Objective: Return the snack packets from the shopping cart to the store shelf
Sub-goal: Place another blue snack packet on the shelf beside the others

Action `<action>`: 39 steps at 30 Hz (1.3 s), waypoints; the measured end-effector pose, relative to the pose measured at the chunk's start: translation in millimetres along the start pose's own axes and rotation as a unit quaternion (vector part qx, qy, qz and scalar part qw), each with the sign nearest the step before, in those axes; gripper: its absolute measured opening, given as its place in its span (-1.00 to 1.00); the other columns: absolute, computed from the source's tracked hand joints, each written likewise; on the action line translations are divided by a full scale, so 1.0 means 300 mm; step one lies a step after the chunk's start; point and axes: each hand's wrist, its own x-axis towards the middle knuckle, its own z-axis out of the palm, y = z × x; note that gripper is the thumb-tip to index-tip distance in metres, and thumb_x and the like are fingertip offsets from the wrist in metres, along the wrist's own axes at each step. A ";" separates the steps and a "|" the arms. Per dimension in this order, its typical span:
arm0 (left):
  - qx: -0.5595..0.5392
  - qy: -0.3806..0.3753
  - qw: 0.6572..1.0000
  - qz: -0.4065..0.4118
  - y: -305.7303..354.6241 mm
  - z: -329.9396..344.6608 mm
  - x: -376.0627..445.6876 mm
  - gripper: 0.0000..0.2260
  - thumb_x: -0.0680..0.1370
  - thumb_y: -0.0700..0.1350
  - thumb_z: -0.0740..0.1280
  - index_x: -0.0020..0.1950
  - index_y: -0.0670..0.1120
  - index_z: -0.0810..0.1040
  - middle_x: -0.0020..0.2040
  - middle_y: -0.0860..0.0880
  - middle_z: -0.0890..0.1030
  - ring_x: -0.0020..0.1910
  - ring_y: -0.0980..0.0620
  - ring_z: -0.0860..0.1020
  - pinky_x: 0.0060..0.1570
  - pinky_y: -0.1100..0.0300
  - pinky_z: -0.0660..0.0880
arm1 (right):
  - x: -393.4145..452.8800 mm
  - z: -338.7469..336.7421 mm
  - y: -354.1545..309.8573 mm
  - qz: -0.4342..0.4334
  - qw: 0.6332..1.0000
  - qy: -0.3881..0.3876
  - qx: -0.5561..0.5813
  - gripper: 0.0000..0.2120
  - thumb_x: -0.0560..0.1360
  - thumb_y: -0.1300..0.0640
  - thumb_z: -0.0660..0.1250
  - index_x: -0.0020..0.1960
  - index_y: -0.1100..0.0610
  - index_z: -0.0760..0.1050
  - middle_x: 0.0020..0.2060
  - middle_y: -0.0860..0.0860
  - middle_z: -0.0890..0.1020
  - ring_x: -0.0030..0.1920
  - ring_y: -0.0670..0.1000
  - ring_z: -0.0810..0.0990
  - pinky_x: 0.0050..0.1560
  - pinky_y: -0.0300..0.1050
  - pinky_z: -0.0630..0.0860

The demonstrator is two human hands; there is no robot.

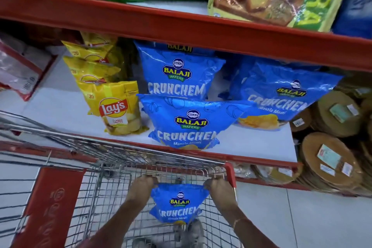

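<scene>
A blue Balaji Crunchem packet point(179, 204) hangs inside the wire shopping cart point(112, 167), held by its top corners. My left hand point(142, 186) grips the left corner and my right hand point(216, 186) grips the right corner. On the white store shelf point(58, 106) ahead, three more blue Crunchem packets stand: one at the front point(189, 123), one behind it point(179, 74), one to the right point(281, 94). Left of them is a row of yellow Lay's packets point(116, 108).
A red-edged upper shelf point(181, 26) with large bags overhangs the snack shelf. Round brown packs point(330, 163) are stacked at the right. A red cart flap point(52, 207) sits at the left, and white floor tiles point(302, 223) lie at the right.
</scene>
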 end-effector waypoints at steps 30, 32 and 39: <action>-0.074 0.461 0.848 0.251 0.729 -0.881 -0.197 -0.84 0.49 -0.10 0.33 -0.20 -0.14 0.64 -0.22 -0.07 0.71 -0.13 -0.03 0.66 0.40 0.01 0.07 | -0.493 -0.871 0.521 -0.071 0.835 0.529 0.137 -0.89 0.43 0.29 0.41 -0.11 0.12 0.66 -0.14 0.05 0.74 -0.20 0.06 0.71 -0.15 -0.12 0.51; -0.007 0.433 0.862 0.264 0.784 -0.893 -0.130 -0.92 0.46 -0.21 0.40 -0.23 -0.15 0.64 -0.15 -0.08 0.71 0.08 -0.04 0.61 0.43 0.03 -0.22 | -0.471 -0.876 0.553 -0.041 0.839 0.526 0.131 -0.89 0.41 0.31 0.43 -0.13 0.13 0.66 -0.17 0.08 0.75 -0.22 0.10 0.70 -0.20 -0.07 0.59; 0.071 0.376 0.882 0.277 0.869 -0.886 -0.007 -0.92 0.50 -0.26 0.34 -0.16 -0.16 0.61 0.24 -0.11 0.57 0.40 -0.05 0.30 0.39 0.04 -0.44 | -0.431 -0.855 0.581 0.046 0.868 0.476 0.133 -0.90 0.47 0.23 0.39 -0.04 0.13 0.64 -0.13 0.16 0.73 -0.19 0.19 0.68 -0.20 -0.06 0.59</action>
